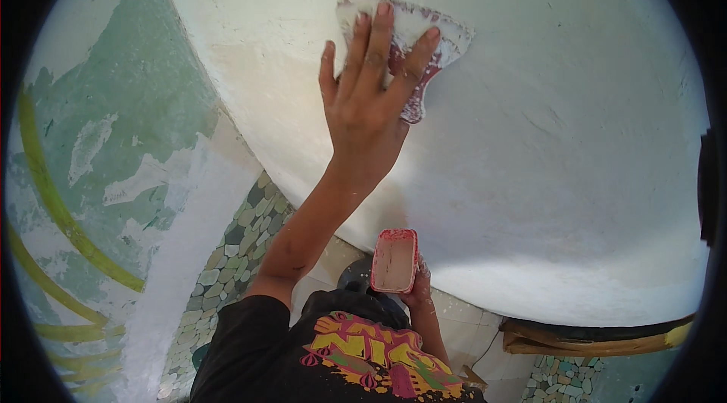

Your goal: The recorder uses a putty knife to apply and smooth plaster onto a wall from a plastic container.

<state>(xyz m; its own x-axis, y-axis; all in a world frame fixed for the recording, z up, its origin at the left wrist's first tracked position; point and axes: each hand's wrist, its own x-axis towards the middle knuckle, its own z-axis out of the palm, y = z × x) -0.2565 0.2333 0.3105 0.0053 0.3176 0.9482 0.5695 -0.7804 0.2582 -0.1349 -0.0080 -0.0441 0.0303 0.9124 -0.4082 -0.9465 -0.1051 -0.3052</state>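
Observation:
My left hand (pixel 367 104) is raised against the pale wall, with its fingers spread over a fan-shaped putty scraper (pixel 454 38). The scraper is dark red and smeared with white putty, its wide edge pointing up and lying on the wall. My left thumb is hidden behind it. Lower down, close to my body, my right hand (pixel 420 285) grips a small red rectangular tub (pixel 416 259) by its right side. Pale putty (pixel 394 267) lies inside the tub, and dried smears coat its rim. Most of my right fingers are hidden behind the tub.
The large curved wall (pixel 530 138) fills the upper right, with damp-looking grey patches. To the left is a green, patchily coated wall (pixel 113 115) with yellow-green bands. Pebble mosaic (pixel 219 274) borders the pale floor tiles (pixel 454 327). A brown board-like piece (pixel 575 342) lies low at right.

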